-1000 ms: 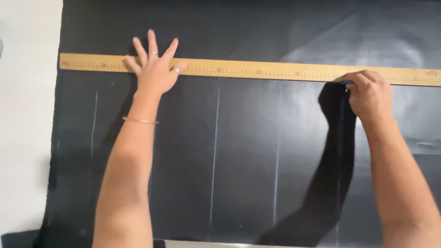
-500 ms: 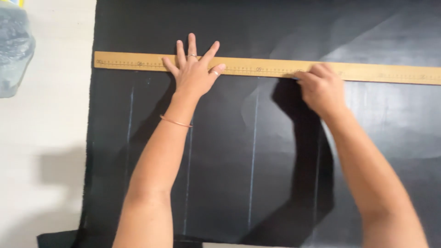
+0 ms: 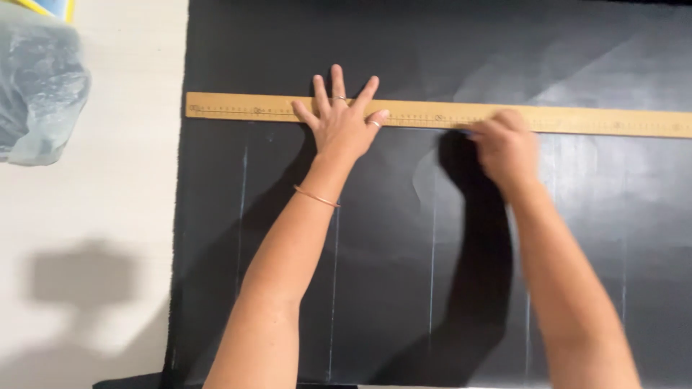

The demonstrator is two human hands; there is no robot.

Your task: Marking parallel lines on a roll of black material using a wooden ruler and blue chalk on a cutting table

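Fabric [image 3: 577,238], black, lies flat under both hands w/ faint chalk lines. Wooden ruler [image 3: 238,108] pinned by my left hand [image 3: 339,130], fingers spread. Right hand [image 3: 508,148] curled, blurred; can't tell what it pinches. Marking step, I'd say; next needs ruler steady.

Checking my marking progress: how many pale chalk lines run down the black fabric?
5 chalk lines: one left of the left forearm, one beside it, one between the arms, two faint right. Arms may hide others.

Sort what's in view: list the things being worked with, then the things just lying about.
In use:
left hand, flat on the wooden ruler
right hand, closed at the ruler's edge
black fabric with chalk lines

Lying about:
clear plastic bag
white table
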